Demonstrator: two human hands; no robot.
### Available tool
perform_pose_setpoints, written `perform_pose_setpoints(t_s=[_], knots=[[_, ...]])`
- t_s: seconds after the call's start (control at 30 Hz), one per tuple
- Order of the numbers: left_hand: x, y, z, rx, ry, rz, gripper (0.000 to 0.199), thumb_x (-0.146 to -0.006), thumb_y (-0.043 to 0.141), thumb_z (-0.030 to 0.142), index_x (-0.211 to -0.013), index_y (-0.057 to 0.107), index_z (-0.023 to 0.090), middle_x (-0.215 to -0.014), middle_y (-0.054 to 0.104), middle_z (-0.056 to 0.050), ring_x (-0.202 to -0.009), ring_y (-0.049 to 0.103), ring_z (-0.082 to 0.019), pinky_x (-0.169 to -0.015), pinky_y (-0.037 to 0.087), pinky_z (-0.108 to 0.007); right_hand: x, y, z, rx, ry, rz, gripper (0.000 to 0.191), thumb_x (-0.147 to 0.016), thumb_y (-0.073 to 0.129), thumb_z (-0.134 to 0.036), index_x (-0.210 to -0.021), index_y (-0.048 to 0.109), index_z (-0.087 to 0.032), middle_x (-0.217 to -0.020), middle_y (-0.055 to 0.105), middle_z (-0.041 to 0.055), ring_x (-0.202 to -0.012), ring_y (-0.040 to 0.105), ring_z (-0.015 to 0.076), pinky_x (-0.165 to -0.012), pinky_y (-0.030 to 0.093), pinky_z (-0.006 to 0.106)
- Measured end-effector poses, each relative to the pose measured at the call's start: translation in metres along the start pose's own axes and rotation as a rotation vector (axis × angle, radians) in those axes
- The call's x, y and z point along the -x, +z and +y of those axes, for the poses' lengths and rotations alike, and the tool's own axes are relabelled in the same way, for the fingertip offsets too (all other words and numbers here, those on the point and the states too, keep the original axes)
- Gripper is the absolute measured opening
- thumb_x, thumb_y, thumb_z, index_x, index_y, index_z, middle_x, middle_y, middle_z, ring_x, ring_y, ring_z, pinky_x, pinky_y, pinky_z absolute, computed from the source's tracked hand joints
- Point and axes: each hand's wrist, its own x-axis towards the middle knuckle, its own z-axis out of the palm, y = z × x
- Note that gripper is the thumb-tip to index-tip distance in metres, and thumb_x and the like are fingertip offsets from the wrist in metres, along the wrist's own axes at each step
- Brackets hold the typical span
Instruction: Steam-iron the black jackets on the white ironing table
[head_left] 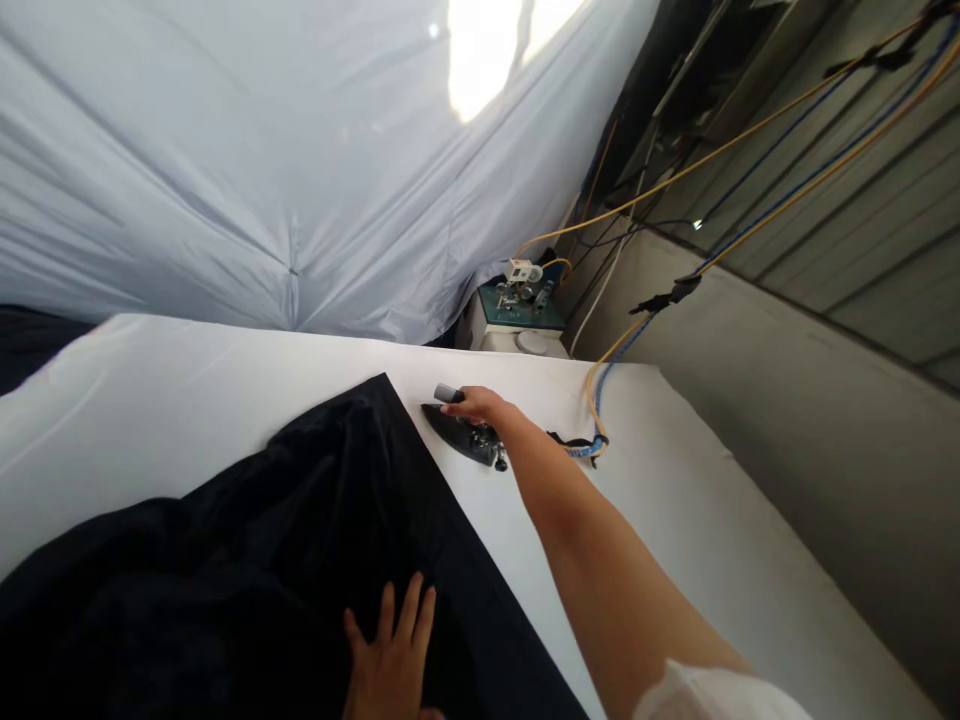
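Black cloth (247, 560) lies rumpled over the left and near part of a white-covered table (630, 520), with a smooth flat strip along its right edge. My left hand (391, 645) rests on the cloth near the bottom of the view, fingers spread. Out at arm's length, my right hand (478, 402) is closed round the grey-tipped handle of a steam iron (461, 437). The dark iron sits just right of the cloth's far corner, over the white surface. Part of its handle is hidden by my fingers.
A yellow and blue hose bundle (596, 400) runs from the iron up to the right. Beyond the table's far edge stands a green-topped machine (521, 308). White sheeting (300, 160) hangs behind, and a pale wall (750, 340) borders the right side.
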Motion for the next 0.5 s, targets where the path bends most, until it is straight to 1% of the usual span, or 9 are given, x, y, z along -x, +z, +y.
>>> perform_pose_setpoints(t_s=[0.03, 0.1, 0.17, 0.23, 0.3, 0.37, 0.43, 0.5], knots=[[0.0, 0.0, -0.001, 0.007, 0.002, -0.006, 0.101, -0.053, 0.074, 0.039, -0.136, 0.018, 0.027, -0.146, 0.006, -0.004, -0.13, 0.008, -0.044, -0.092, 0.003, -0.078, 0.0, -0.001, 0.0, -0.003, 0.022, -0.02, 0.05, -0.077, 0.051, -0.055, -0.097, 0.062, -0.011, -0.085, 0.067, 0.0078, -0.071, 0.063, 0.0179, -0.068, 0.046, 0.027], [0.001, 0.002, -0.003, 0.015, -0.003, 0.007, 0.098, -0.055, 0.073, 0.04, -0.136, 0.021, 0.025, -0.146, 0.004, -0.004, -0.131, 0.006, -0.044, -0.092, 0.003, -0.077, 0.01, -0.001, 0.001, 0.01, 0.07, -0.02, 0.051, -0.077, 0.05, -0.055, -0.094, 0.063, -0.008, -0.082, 0.066, 0.0095, -0.07, 0.062, 0.0189, -0.066, 0.046, 0.028], [0.001, 0.007, -0.003, 0.012, -0.01, 0.049, 0.096, -0.056, 0.072, 0.041, -0.136, 0.023, 0.025, -0.146, 0.004, -0.005, -0.131, 0.006, -0.043, -0.093, 0.001, -0.077, 0.034, 0.003, 0.001, 0.041, 0.112, 0.012, 0.054, -0.075, 0.051, -0.057, -0.094, 0.063, -0.008, -0.085, 0.066, 0.0117, -0.075, 0.062, 0.022, -0.066, 0.045, 0.029], [0.001, 0.011, -0.003, 0.012, 0.002, 0.088, 0.094, -0.057, 0.072, 0.04, -0.136, 0.024, 0.024, -0.146, 0.005, -0.006, -0.131, 0.006, -0.043, -0.092, 0.001, -0.077, 0.069, 0.013, 0.001, 0.044, 0.131, 0.027, 0.055, -0.074, 0.051, -0.059, -0.094, 0.063, -0.01, -0.087, 0.066, 0.0112, -0.077, 0.062, 0.0228, -0.064, 0.045, 0.029], [0.001, 0.014, -0.004, 0.022, 0.018, 0.097, 0.095, -0.056, 0.073, 0.037, -0.136, 0.025, 0.023, -0.146, 0.006, -0.007, -0.131, 0.007, -0.044, -0.092, 0.002, -0.078, 0.108, 0.031, 0.0, -0.001, 0.127, -0.002, 0.052, -0.072, 0.052, -0.061, -0.09, 0.065, -0.013, -0.084, 0.067, 0.0087, -0.075, 0.062, 0.0216, -0.06, 0.044, 0.027], [0.002, 0.014, -0.004, 0.031, 0.031, 0.102, 0.094, -0.056, 0.073, 0.034, -0.136, 0.026, 0.022, -0.147, 0.007, -0.008, -0.131, 0.008, -0.043, -0.091, 0.004, -0.078, 0.142, 0.057, -0.002, -0.034, 0.129, -0.046, 0.05, -0.069, 0.054, -0.061, -0.086, 0.066, -0.016, -0.082, 0.067, 0.0077, -0.074, 0.063, 0.0219, -0.058, 0.044, 0.026], [0.004, 0.011, -0.005, 0.038, 0.036, 0.106, 0.093, -0.056, 0.073, 0.03, -0.136, 0.026, 0.022, -0.147, 0.007, -0.008, -0.132, 0.009, -0.042, -0.092, 0.005, -0.077, 0.169, 0.084, -0.002, -0.022, 0.172, -0.073, 0.051, -0.067, 0.056, -0.062, -0.087, 0.067, -0.017, -0.084, 0.068, 0.009, -0.077, 0.063, 0.0239, -0.059, 0.044, 0.028], [0.008, 0.008, -0.006, 0.053, 0.036, 0.11, 0.093, -0.057, 0.072, 0.027, -0.137, 0.025, 0.022, -0.147, 0.007, -0.008, -0.132, 0.009, -0.041, -0.093, 0.005, -0.076, 0.188, 0.107, 0.003, -0.014, 0.251, -0.056, 0.052, -0.067, 0.055, -0.063, -0.09, 0.066, -0.018, -0.089, 0.068, 0.0104, -0.081, 0.064, 0.0251, -0.061, 0.045, 0.029]])
